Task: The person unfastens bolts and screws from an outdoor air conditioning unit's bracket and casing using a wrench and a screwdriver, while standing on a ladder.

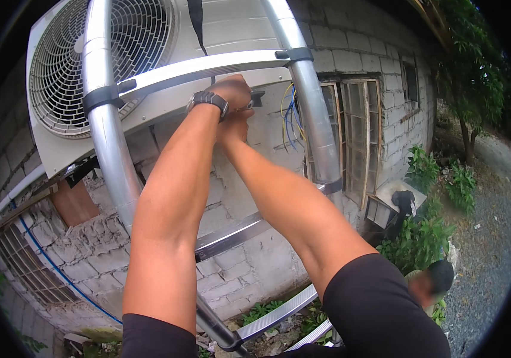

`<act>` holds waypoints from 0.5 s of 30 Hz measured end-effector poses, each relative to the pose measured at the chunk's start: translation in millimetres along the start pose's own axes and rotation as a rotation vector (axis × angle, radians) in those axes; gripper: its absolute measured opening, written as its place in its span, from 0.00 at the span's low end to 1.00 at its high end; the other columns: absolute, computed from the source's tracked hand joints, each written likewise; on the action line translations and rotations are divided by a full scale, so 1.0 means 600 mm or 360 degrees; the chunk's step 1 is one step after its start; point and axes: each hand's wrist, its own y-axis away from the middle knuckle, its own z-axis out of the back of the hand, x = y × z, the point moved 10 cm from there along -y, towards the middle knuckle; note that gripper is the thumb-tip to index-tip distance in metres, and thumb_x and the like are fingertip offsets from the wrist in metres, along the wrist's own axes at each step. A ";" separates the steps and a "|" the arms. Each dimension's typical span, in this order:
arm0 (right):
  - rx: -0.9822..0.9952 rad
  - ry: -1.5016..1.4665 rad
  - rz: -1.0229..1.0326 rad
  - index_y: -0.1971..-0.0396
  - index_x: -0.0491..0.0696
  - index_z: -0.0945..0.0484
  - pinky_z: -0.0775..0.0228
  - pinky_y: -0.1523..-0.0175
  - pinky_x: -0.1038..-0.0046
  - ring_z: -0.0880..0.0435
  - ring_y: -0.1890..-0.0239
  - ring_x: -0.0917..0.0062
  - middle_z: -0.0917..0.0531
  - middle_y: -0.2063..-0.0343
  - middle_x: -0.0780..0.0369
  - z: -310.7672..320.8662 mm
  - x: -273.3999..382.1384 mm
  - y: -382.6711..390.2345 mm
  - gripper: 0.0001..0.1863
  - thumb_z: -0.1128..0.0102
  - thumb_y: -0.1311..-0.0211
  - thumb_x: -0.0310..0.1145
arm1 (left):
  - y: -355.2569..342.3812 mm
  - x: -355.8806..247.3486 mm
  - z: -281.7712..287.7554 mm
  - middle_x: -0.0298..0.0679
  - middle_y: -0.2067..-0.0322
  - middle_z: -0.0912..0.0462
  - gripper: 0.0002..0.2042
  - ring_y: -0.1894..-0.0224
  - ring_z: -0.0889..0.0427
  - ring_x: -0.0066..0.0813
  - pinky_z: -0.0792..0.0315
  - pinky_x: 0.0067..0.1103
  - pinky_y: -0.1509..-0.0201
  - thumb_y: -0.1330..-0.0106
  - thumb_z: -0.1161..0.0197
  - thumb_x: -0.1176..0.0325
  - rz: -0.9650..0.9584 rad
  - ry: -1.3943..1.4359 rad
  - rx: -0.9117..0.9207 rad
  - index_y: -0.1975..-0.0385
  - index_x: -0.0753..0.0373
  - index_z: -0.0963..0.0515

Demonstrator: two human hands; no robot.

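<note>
Both my arms reach up between the rails of an aluminium ladder (114, 161) to the lower edge of a white outdoor air-conditioner unit (225, 36). My left hand (232, 91), with a dark watch (209, 102) at its wrist, is closed just under the ladder's curved rung (204, 67). Right below it, nearly touching, my right hand (235, 125) is closed too. A small dark piece (258, 98) sticks out to the right of the hands. What the fingers grip is hidden. Loose blue and yellow wires (292, 116) hang just right of them.
Behind the ladder stands a grey block wall (237, 268) with a barred window (354, 134). A black strap (195, 21) hangs over the unit. Down at the right, a person (431, 283) is near plants and a gravel path (485, 268). Lower rungs (279, 313) show beneath me.
</note>
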 end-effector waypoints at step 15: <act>-0.0067 -0.0708 -0.0210 0.36 0.41 0.48 0.15 0.62 0.60 0.13 0.59 0.53 0.26 0.45 0.42 0.004 -0.004 0.058 0.23 0.64 0.24 0.34 | -0.002 -0.033 -0.004 0.47 0.44 0.17 0.18 0.41 0.20 0.47 0.30 0.35 0.35 0.23 0.46 0.58 -0.0351 -0.0145 -0.0043 0.39 0.54 0.20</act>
